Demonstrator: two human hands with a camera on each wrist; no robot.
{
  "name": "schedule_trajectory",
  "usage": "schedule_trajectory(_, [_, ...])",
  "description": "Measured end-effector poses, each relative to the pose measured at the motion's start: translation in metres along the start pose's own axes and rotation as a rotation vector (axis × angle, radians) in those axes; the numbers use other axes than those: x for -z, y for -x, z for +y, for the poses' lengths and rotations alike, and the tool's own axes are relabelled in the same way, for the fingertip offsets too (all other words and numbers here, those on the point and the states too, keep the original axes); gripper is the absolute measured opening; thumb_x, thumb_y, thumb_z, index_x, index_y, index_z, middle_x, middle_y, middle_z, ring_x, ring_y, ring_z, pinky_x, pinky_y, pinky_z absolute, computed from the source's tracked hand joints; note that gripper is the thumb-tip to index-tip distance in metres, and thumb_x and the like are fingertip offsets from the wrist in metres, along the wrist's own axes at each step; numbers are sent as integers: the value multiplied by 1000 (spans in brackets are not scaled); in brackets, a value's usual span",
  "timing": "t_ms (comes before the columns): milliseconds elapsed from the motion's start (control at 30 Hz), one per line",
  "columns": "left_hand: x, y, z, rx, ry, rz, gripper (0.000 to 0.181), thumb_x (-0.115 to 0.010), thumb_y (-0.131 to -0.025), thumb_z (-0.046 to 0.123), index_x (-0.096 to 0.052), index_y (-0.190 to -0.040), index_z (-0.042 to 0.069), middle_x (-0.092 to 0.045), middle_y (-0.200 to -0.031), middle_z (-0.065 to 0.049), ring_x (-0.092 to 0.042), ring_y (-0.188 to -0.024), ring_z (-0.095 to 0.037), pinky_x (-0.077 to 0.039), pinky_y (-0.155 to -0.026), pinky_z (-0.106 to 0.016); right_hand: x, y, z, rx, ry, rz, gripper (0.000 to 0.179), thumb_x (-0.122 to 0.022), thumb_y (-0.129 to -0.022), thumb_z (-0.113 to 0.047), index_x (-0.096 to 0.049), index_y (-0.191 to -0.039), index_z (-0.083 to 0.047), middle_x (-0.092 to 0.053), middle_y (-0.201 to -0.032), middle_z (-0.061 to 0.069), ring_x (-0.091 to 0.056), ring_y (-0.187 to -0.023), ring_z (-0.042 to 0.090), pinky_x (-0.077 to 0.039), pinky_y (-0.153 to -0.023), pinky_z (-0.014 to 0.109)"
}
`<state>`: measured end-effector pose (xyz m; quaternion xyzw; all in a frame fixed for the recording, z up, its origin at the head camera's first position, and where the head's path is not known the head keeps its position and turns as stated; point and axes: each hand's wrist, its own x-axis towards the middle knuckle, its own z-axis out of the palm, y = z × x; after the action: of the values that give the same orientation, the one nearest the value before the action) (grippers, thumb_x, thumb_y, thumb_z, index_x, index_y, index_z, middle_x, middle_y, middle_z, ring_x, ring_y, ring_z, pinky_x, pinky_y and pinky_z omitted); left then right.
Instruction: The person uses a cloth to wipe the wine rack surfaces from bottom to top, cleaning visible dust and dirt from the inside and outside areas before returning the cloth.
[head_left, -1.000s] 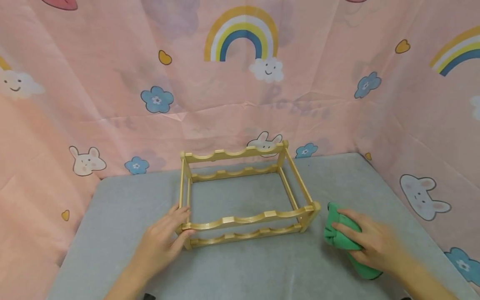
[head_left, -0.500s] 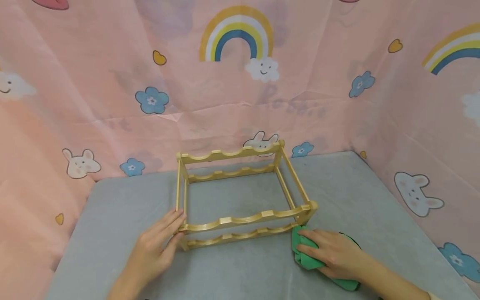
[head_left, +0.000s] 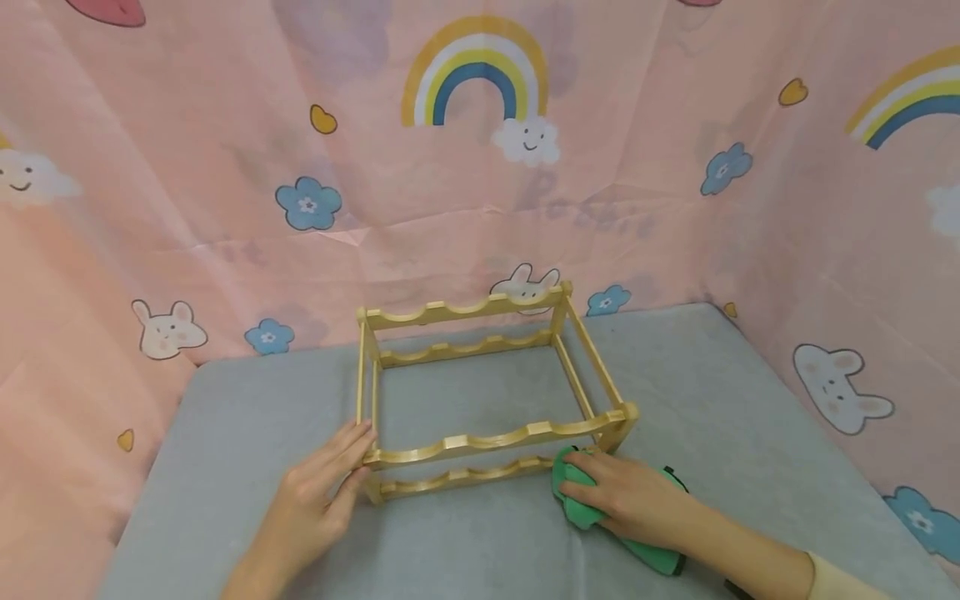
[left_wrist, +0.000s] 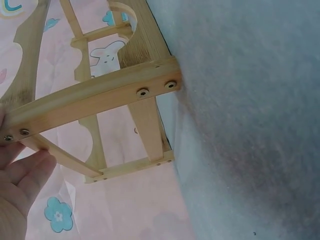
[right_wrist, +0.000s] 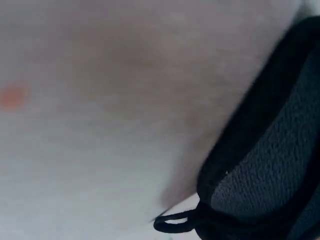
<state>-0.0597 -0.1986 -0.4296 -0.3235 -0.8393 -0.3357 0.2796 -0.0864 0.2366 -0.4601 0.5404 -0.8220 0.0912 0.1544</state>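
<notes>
A pale wooden rack (head_left: 498,438) with scalloped rails stands on the table. My left hand (head_left: 318,487) grips its front left corner, the thumb in front and the fingers along the left side. In the left wrist view, fingertips (left_wrist: 37,172) lie against a bar of the rack (left_wrist: 90,100). Bunched under my right hand (head_left: 637,500) is a green cloth (head_left: 577,510), held against the right part of the front lower rail. That hand hides the rail's right end. A dark-edged cloth (right_wrist: 265,175) with a loop fills the right of the right wrist view.
A grey cover lies over the table (head_left: 247,408). Behind it and at both sides hangs a pink curtain (head_left: 637,108) printed with rainbows, rabbits and flowers, close to the rack's back.
My right hand has brought the green cloth from the table right of the rack to the front lower rail, then leftward along it. My left hand has stayed at the corner.
</notes>
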Motion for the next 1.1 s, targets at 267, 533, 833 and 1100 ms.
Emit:
schedule_trajectory(267, [1, 0, 0, 37, 16, -28, 48, -48, -111, 35, -68, -135, -1, -66, -134, -25, -63, -126, -44, -41, -111, -20, -6, -31, -7, -4, -22, -30, 57, -97, -71, -15, -69, -120, -18, -66, -125, 14, -71, -98, 27, -62, -68, 36])
schedule_trajectory(533, [1, 0, 0, 43, 21, -28, 48, -48, -111, 35, -68, -135, -1, -66, -133, -27, -63, -125, -45, -40, -111, -19, -10, -48, -12, 18, -5, -8, 54, -97, -70, -16, -67, -115, -16, -66, -119, 10, -68, -91, 23, -58, -58, 27])
schedule_trajectory(833, [1, -3, 1, -3, 14, 11, 42, -53, -111, 30, -69, -133, -3, -66, -134, -24, -64, -121, -47, -43, -110, -22, -17, -78, -29, 93, -38, 23, 58, -98, -72, -18, -69, -122, -20, -63, -129, 9, -68, -98, 20, -62, -75, 29])
schedule_trajectory(1100, [0, -3, -1, -48, 11, 47, 43, -52, -111, 30, -69, -132, -3, -67, -133, -25, -66, -119, -47, -44, -109, -23, -37, -103, -38, 155, -8, 24, 43, -86, -87, -17, -68, -125, -20, -63, -133, 11, -67, -97, 18, -59, -69, 23])
